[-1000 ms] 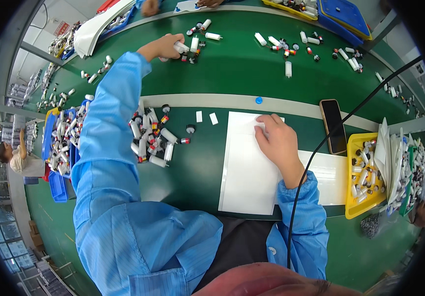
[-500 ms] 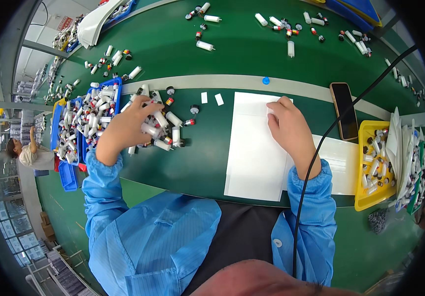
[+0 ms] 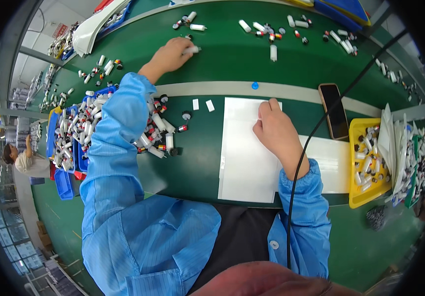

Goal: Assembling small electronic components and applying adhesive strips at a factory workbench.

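Observation:
My left hand [image 3: 169, 55] reaches far across the green table and grips a small white tube [image 3: 192, 49]. More white tubes [image 3: 189, 19] lie scattered beyond it. My right hand [image 3: 273, 129] rests on a white sheet [image 3: 244, 153] in front of me, fingers curled at its top edge, holding nothing that I can see. A heap of white tubes with red and black caps [image 3: 159, 130] lies under my left sleeve. Two small white labels [image 3: 203, 104] lie between the heap and the sheet.
Blue bins [image 3: 67, 143] full of tubes stand at the left. A black phone [image 3: 335, 110] lies right of the sheet, beside a yellow tray [image 3: 358, 197] of tubes. A black cable [image 3: 301, 158] crosses my right arm. Another person [image 3: 22, 160] sits far left.
My left hand moved from the heap of tubes near me out to the far side of the table and took hold of a white tube. My right hand stayed on the sheet.

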